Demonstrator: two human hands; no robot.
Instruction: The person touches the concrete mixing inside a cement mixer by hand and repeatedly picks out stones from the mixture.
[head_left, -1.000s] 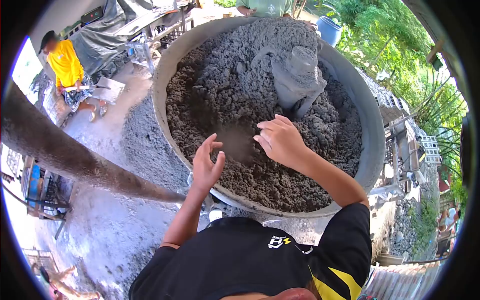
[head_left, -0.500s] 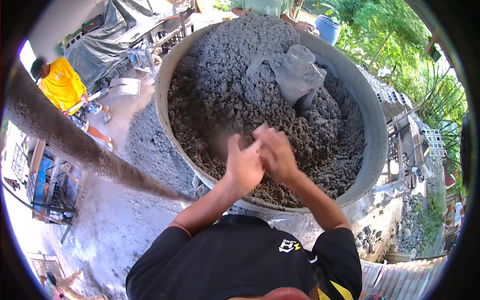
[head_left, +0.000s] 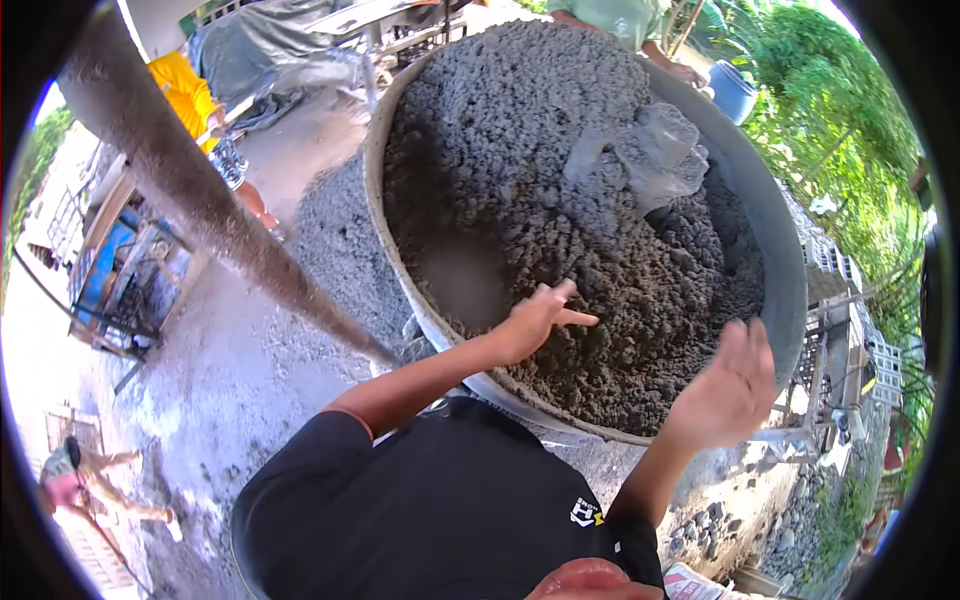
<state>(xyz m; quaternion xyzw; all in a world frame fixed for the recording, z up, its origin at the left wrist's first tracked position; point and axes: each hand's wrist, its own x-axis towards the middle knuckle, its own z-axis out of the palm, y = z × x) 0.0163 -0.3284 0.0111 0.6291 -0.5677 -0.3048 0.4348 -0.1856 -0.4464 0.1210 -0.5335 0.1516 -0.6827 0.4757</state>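
A large round metal pan (head_left: 783, 260) holds a heap of crumbly grey mix (head_left: 540, 90), darker and looser toward the near side. From the heap rises a mix-coated metal hub (head_left: 660, 155). Above the near part of the mix is my left hand (head_left: 540, 322), its fingers partly spread with nothing in them; whether it touches the mix is unclear. My right hand (head_left: 730, 388) is over the pan's near right rim, open and empty, slightly blurred.
A thick pole (head_left: 215, 215) slants down at the left beside the pan. A person in yellow (head_left: 185, 90) is at the upper left, another in green (head_left: 620, 20) behind the pan. A blue barrel (head_left: 732, 92) stands at the upper right.
My hands came together over the mix, then parted, the right one moving right to the rim. The view has shifted, and the person in yellow is now partly behind the pole.
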